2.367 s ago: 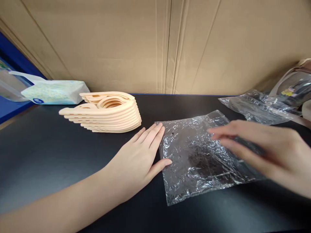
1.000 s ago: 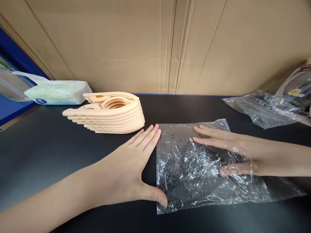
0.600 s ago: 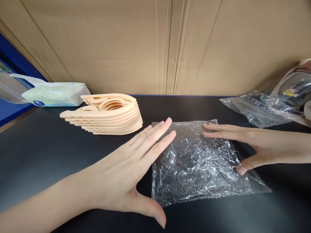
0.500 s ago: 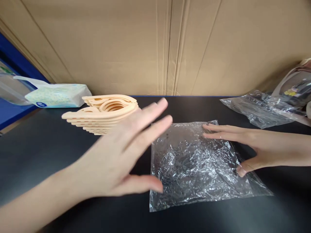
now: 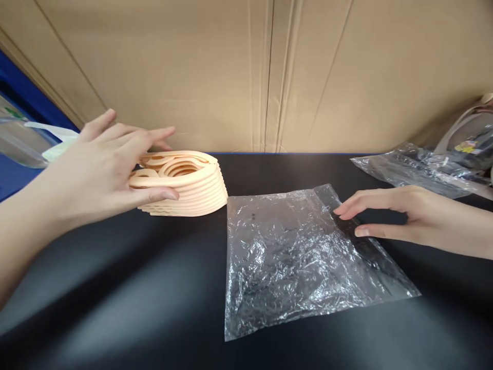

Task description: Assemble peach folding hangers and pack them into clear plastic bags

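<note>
A stack of peach plastic hangers (image 5: pixel 192 187) lies on the black table, left of the middle. My left hand (image 5: pixel 111 164) is over its left end, thumb along the front side and the fingers spread above the back; whether it touches the stack I cannot make out. Flat to the right of the stack lies a clear, crinkled plastic bag (image 5: pixel 292 257), its right edge partly folded. At this bag's upper right edge my right hand (image 5: pixel 408 218) hovers, fingers slightly bent, with a gap between thumb and forefinger and nothing held.
Behind the black table (image 5: pixel 127 298) stands a cardboard wall (image 5: pixel 173 72). A tissue pack (image 5: pixel 56 150) is mostly hidden behind my left hand. More clear plastic packaging (image 5: pixel 408 167) lies at the far right, beside a bag with straps (image 5: pixel 468 139).
My left hand has moved left, from in front of the hangers to their left end. My right hand has lifted off the plastic bag, which has shifted slightly left.
</note>
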The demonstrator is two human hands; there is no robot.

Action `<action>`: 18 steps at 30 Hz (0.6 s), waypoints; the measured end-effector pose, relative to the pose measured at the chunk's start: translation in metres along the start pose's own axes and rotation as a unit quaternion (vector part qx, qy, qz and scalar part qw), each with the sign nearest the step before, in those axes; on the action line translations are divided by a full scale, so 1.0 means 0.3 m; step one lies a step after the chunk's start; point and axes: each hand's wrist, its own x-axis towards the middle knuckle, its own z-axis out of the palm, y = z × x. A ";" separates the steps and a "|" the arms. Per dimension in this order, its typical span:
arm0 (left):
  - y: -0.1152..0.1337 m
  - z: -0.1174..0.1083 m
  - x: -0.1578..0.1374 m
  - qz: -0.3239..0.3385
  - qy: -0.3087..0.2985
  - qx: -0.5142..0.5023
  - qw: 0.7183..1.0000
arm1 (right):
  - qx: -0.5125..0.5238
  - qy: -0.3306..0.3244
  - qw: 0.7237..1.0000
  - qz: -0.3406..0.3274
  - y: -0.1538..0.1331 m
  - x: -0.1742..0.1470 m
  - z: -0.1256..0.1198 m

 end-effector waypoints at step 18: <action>0.369 -0.062 0.013 0.036 0.151 -0.087 0.984 | 0.216 0.176 0.959 0.058 -0.211 0.011 0.057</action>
